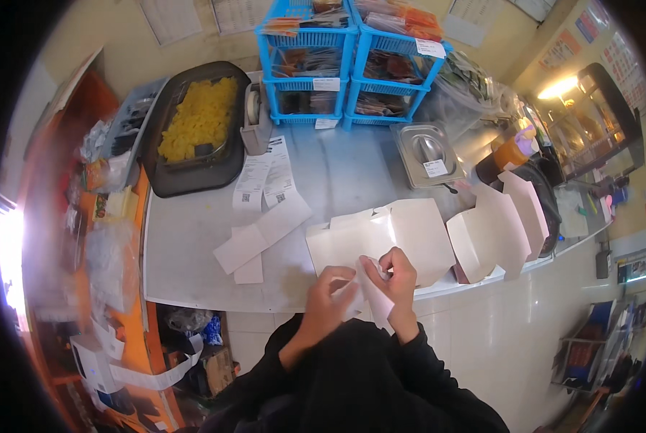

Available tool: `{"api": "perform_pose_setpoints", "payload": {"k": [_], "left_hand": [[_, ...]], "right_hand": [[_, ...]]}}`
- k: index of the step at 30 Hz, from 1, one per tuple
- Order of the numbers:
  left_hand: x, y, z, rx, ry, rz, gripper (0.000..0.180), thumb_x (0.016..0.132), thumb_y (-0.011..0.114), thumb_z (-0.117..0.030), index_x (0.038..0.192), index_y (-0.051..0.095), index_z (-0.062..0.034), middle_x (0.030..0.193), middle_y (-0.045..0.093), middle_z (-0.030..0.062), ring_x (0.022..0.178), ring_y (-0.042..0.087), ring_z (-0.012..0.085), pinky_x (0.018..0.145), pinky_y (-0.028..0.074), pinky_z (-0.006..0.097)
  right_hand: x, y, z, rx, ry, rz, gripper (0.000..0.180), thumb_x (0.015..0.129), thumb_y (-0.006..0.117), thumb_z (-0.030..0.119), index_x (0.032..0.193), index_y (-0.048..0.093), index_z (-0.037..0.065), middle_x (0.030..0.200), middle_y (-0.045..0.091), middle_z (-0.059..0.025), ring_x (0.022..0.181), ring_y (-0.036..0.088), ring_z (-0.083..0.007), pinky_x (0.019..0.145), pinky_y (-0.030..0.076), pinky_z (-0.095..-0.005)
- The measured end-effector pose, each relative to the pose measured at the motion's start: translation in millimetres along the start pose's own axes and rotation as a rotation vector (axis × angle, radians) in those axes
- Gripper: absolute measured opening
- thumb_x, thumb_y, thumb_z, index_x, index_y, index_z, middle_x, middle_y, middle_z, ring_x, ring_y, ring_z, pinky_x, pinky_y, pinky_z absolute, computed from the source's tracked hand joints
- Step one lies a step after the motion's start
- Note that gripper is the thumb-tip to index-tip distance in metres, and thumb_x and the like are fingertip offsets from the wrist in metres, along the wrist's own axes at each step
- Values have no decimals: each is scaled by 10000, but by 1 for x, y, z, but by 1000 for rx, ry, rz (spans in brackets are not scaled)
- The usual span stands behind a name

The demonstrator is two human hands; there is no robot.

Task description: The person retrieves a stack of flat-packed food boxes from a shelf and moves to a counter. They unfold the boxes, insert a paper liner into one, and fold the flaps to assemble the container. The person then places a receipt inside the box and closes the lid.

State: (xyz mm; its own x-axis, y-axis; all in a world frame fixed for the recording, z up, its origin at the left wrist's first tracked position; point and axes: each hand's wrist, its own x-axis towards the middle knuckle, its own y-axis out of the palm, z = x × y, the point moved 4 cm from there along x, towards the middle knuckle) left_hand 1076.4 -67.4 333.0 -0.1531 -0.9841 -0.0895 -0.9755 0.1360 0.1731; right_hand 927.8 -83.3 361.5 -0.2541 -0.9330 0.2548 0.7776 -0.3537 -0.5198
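Both my hands hold a white paper slip (375,294) at the counter's near edge. My left hand (330,296) pinches its left side and my right hand (397,278) grips its upper part; the slip hangs down between them. Just beyond my hands lies a flat, unfolded white cardboard box (380,238) on the steel counter (193,245). More white boxes (499,227), partly folded, stand in a row to the right of it.
Long receipts (265,177) and white paper pieces (254,238) lie at the counter's middle. A black tray of yellow food (196,123) sits at the back left beside a tape dispenser (254,115). Blue stacked baskets (348,61), a lidded steel container (427,151) and a sauce bottle (507,155) stand behind.
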Motion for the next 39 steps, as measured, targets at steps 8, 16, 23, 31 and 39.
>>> {"api": "perform_pose_setpoints", "payload": {"k": [8, 16, 23, 31, 39], "left_hand": [[21, -67, -2, -24, -62, -108, 103, 881, 658, -29, 979, 630, -11, 961, 673, 72, 882, 622, 101, 782, 480, 233], [34, -88, -39, 646, 387, -149, 170, 900, 604, -17, 1065, 562, -20, 1102, 640, 131, 1020, 563, 173, 823, 480, 309], [25, -21, -27, -59, 15, -143, 442, 861, 698, -124, 1180, 403, -40, 1216, 364, 97, 1152, 478, 211, 817, 508, 321], [41, -20, -9, -213, -42, 40, 225, 848, 697, 0, 1018, 549, -13, 949, 581, 34, 915, 614, 120, 746, 526, 252], [26, 11, 14, -140, -322, 290, 251, 875, 677, -60, 1123, 645, -38, 1059, 658, 64, 918, 631, 138, 780, 505, 258]], "right_hand": [[18, -9, -10, 654, 371, 304, 266, 807, 766, 139, 829, 519, 43, 737, 620, -30, 682, 577, -85, 613, 463, -246], [24, -18, -10, 286, 77, 563, 171, 797, 725, 155, 864, 627, 31, 839, 669, -61, 738, 636, -161, 679, 486, -275], [19, 0, 29, 135, -153, 201, 160, 789, 745, 101, 874, 625, 40, 800, 619, -89, 686, 610, -229, 617, 476, -329], [26, 0, -19, 728, 190, 131, 126, 910, 651, 121, 927, 554, 41, 979, 634, -35, 959, 566, -120, 856, 446, -304], [11, -18, -60, 585, 193, 190, 158, 898, 655, 104, 902, 503, 61, 846, 505, 10, 852, 466, -113, 833, 402, -285]]}}
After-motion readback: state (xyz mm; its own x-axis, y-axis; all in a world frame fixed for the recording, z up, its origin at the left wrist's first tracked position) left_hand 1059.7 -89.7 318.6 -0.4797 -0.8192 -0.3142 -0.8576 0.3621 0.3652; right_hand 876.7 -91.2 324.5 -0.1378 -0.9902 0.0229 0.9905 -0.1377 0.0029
